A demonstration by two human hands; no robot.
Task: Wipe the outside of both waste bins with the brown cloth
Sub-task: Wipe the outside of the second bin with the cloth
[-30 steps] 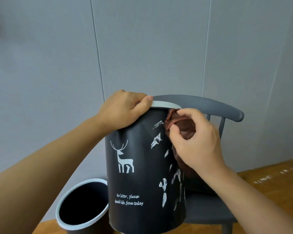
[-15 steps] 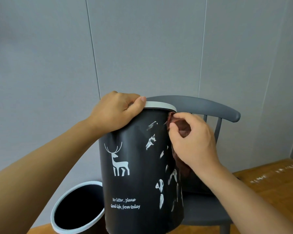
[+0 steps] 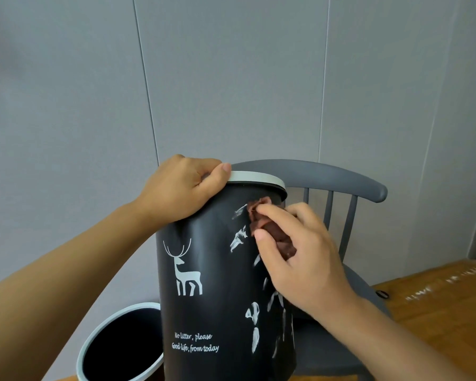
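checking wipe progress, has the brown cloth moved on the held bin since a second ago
Yes. The brown cloth sat at the right edge of the deer bin, just under its rim; now it lies further left, toward the white marks.

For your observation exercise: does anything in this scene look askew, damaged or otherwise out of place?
Nothing looks damaged or spilled. The deer-print bin tilts only because the left hand grips its rim while the right hand presses the brown cloth against its side. The second bin stands beside it.

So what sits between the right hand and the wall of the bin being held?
In the head view, the bunched brown cloth lies between the right hand and the side of the deer-print bin, pressed against it just below the pale rim.
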